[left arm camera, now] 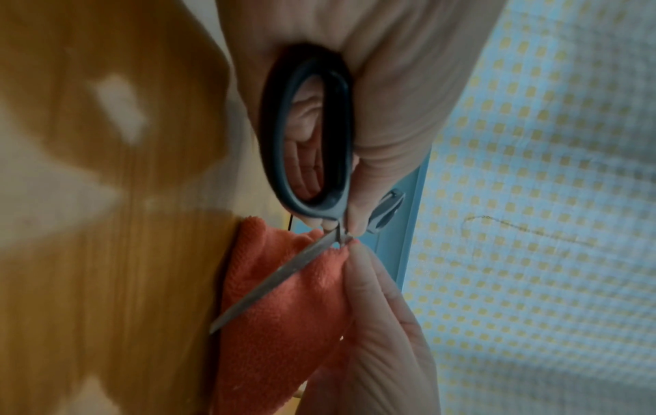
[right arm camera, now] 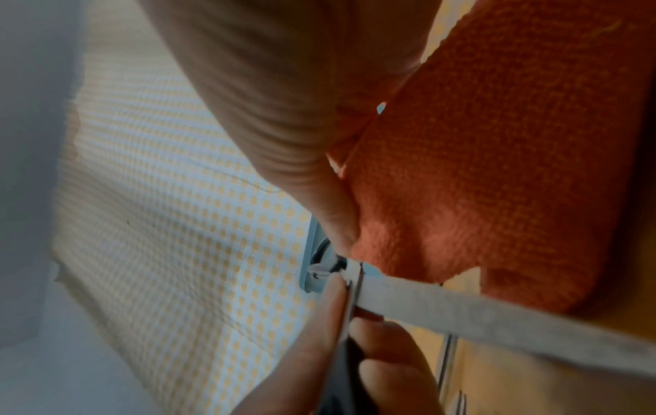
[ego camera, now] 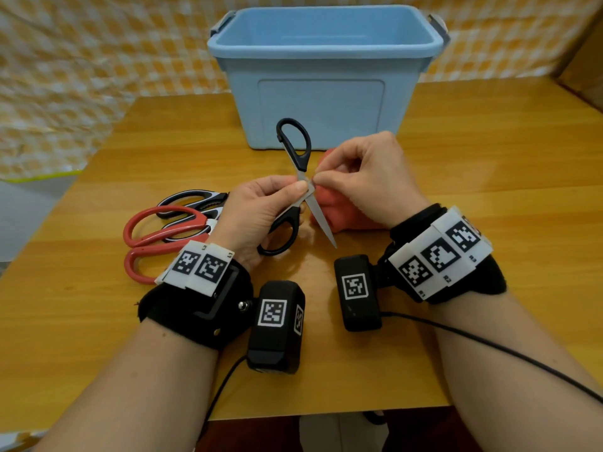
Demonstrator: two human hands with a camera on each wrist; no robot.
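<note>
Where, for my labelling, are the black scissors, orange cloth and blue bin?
black scissors (ego camera: 300, 163), head view, upper handle.
orange cloth (left arm camera: 284, 323), left wrist view, middle of fold.
blue bin (ego camera: 321, 109), head view, front wall.

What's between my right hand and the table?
An orange cloth, bunched under the right hand and reaching down to the table; the head view shows it.
</note>
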